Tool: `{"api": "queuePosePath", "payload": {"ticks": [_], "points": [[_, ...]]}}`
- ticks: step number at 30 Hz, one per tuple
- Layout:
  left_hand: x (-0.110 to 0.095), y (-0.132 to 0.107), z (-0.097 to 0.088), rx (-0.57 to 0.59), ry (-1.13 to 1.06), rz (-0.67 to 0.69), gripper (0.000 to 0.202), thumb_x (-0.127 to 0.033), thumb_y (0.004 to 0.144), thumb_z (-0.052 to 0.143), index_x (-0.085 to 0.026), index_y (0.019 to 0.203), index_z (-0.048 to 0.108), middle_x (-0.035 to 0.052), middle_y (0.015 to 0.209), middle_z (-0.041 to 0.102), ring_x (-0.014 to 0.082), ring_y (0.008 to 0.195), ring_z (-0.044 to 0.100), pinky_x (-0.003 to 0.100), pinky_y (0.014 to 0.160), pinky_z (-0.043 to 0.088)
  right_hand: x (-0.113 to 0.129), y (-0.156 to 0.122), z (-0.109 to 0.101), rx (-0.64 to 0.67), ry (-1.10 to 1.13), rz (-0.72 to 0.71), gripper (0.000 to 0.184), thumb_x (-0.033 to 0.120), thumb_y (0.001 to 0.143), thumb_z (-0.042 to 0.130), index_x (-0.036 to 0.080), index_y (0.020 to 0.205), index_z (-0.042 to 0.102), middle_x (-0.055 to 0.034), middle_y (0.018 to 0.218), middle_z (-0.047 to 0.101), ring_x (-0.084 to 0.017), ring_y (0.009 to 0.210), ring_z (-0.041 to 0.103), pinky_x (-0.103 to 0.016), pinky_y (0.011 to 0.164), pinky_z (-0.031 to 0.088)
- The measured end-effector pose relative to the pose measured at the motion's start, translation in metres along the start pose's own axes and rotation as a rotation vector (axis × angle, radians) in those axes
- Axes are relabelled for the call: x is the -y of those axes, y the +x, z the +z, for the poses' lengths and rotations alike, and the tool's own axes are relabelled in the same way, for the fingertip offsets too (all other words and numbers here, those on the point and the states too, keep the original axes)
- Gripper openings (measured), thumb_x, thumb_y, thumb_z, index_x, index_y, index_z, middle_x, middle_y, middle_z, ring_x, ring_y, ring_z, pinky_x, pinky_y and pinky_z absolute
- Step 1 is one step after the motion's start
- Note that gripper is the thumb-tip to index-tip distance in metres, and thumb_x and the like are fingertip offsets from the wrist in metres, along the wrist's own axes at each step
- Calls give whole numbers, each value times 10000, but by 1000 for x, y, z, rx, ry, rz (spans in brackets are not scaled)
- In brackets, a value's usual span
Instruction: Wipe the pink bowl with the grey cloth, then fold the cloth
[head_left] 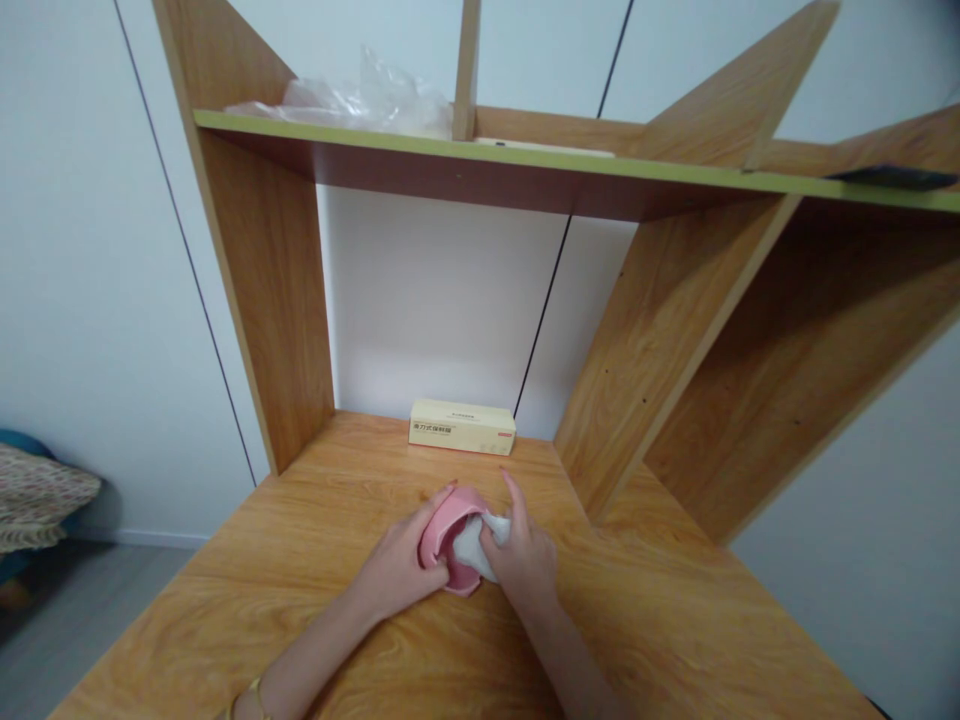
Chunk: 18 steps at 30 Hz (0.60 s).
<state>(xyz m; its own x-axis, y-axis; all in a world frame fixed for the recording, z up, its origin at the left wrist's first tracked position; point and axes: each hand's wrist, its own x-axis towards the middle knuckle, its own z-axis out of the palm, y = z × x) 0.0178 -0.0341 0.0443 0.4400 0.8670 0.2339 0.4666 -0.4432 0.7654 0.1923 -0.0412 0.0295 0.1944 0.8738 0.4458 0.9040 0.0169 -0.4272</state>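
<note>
A small pink bowl (442,535) stands tipped on its side on the wooden desk (300,560). My left hand (397,572) curls round its left rim and holds it. My right hand (525,560) presses a crumpled white cloth (472,548) into the bowl's opening, thumb on the cloth and forefinger raised.
A long cream box (462,426) with red print lies at the back of the desk against the wall. Wooden shelf uprights rise left (262,300) and right (660,340). A clear plastic bag (367,98) lies on the upper shelf. A dark flat object (892,178) rests on the shelf's right end.
</note>
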Motion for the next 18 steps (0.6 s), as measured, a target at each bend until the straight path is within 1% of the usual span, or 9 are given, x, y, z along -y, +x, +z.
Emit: {"api": "queuePosePath", "payload": {"ticks": [2,4,8,10,13,14,16,18], "points": [[-3,-2,-2,17,37,23,837,-101,613,517,-300,1367,214,-6,1262,501,195,997,551,291,892,416,-1,0,-3,-36,38,-73,662,247,712,474,163,1342,285,-63,816,657,-223,763,613,-307,693,441],[-6,-3,-3,32,63,57,821,-131,625,537,-313,1361,223,-12,1285,479,202,1039,532,292,911,401,-3,0,-2,-27,77,-79,681,244,702,484,156,1343,274,-65,838,648,-221,784,606,-306,705,439],[-6,-3,-4,28,128,75,783,-254,665,585,-309,1361,230,20,1265,495,239,1070,511,332,918,393,-5,-1,8,94,173,33,673,245,731,450,169,1361,226,-43,783,641,-208,678,602,-281,601,432],[-2,-2,-3,-33,108,64,759,-291,709,567,-288,1373,201,47,1269,485,247,1095,492,354,932,379,-5,-2,15,129,258,100,633,240,757,409,164,1359,229,-34,737,640,-203,629,597,-273,572,425],[3,1,1,-156,1,27,809,-338,743,573,-212,1395,112,101,1315,424,260,1158,435,382,971,337,-5,-3,21,99,354,203,603,249,774,377,145,1353,243,-62,788,653,-214,668,610,-282,594,432],[5,2,3,-172,-32,11,849,-351,733,594,-190,1397,90,116,1321,412,266,1167,425,389,976,330,-4,-3,21,84,363,233,603,255,776,375,143,1353,241,-73,822,655,-219,695,614,-284,606,434],[7,2,8,-164,-81,-8,890,-343,716,620,-172,1397,72,127,1330,396,267,1169,424,384,975,332,-3,-3,21,74,359,268,610,256,777,374,145,1359,228,-86,877,655,-222,736,618,-283,620,434],[9,2,12,-139,-108,-14,845,-304,734,593,-172,1394,83,120,1326,403,249,1144,451,363,963,348,-3,-2,20,99,336,266,617,245,772,377,152,1362,222,-80,879,656,-216,734,619,-275,617,429]]}}
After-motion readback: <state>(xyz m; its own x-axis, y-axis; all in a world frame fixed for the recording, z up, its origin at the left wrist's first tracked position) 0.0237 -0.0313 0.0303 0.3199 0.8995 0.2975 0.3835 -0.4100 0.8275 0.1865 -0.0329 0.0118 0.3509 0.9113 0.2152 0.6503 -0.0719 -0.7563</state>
